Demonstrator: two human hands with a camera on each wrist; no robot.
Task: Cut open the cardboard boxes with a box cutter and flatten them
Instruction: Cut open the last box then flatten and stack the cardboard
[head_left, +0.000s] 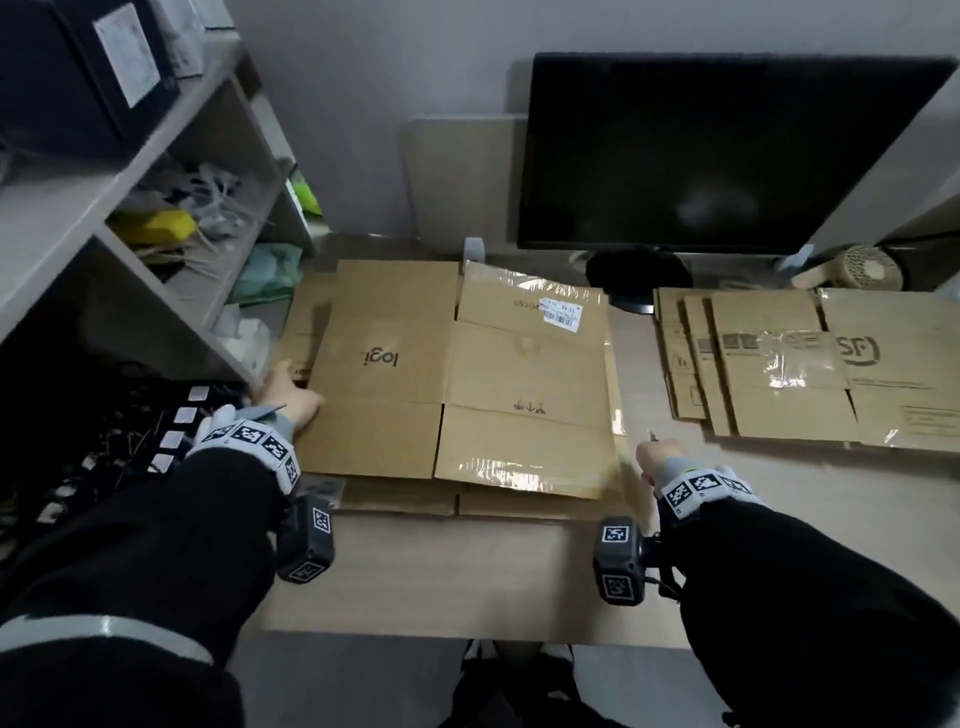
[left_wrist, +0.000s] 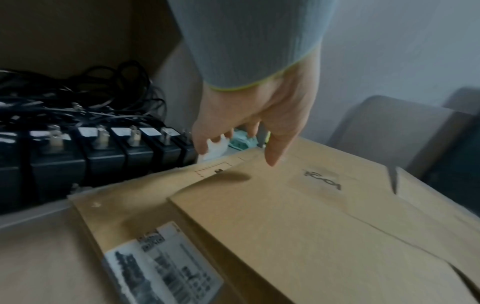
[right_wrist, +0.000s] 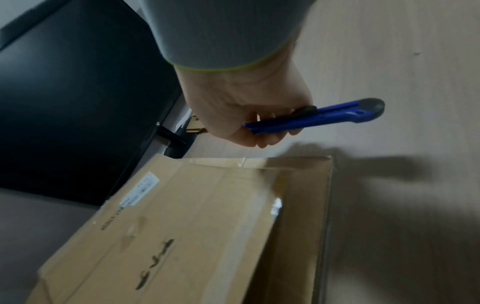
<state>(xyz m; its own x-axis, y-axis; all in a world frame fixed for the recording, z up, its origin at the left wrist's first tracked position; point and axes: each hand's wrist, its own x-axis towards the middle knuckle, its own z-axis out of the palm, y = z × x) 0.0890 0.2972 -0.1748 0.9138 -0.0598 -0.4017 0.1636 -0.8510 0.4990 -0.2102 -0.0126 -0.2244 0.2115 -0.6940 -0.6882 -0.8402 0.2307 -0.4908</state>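
Note:
A flattened cardboard box (head_left: 452, 374) printed "logi", with clear tape and a white label, lies on the desk on top of another flat sheet (left_wrist: 124, 216). My left hand (head_left: 283, 387) sits at the box's left edge; in the left wrist view its fingers (left_wrist: 205, 144) hang loosely and the thumb points down just over the cardboard (left_wrist: 298, 226), holding nothing. My right hand (head_left: 657, 457) hovers by the near right corner of the box (right_wrist: 194, 216) and grips a blue box cutter (right_wrist: 324, 117) in a fist. The blade end is mostly hidden by the hand.
A pile of flattened boxes (head_left: 805, 364) lies at the right of the desk (head_left: 441, 571). A dark monitor (head_left: 727, 156) and a small fan (head_left: 867, 267) stand at the back. A shelf unit (head_left: 130, 208) and a crate of black adapters and cables (left_wrist: 78, 156) crowd the left.

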